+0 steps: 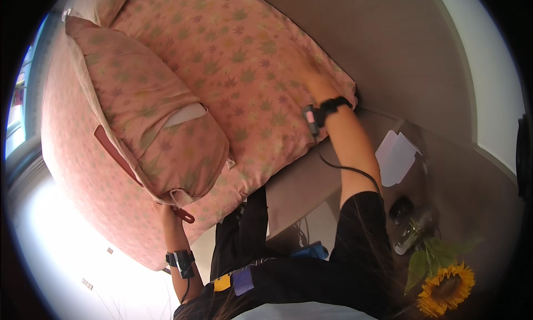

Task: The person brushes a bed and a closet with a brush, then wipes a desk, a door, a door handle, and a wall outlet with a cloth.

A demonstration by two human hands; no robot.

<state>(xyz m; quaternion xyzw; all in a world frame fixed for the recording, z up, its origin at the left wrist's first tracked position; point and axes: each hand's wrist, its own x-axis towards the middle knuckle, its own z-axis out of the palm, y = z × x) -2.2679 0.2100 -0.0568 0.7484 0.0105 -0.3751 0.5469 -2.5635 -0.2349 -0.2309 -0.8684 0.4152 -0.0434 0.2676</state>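
A pink pillow [166, 92] with a leaf pattern lies on the left part of the bed, its near corner bunched up. My left hand [165, 209] is at that corner and grips it; its fingers are mostly hidden by the cloth. A reddish-brown handle with a hole [185, 215] sticks out beside this hand. Along the pillow's left edge shows a reddish-brown strip [115, 153]; whether both belong to one thing is hidden. Out over the matching pink bed sheet [239, 59] reaches my right hand [307, 73], smeared by motion, close to the bed's right edge.
Right of the bed stands a brown surface [311, 189] with a white card [397, 158], a dark computer mouse [401, 209] and a sunflower [447, 289]. A grey-brown panel [388, 42] borders the bed's far right side. A cable runs along my right arm.
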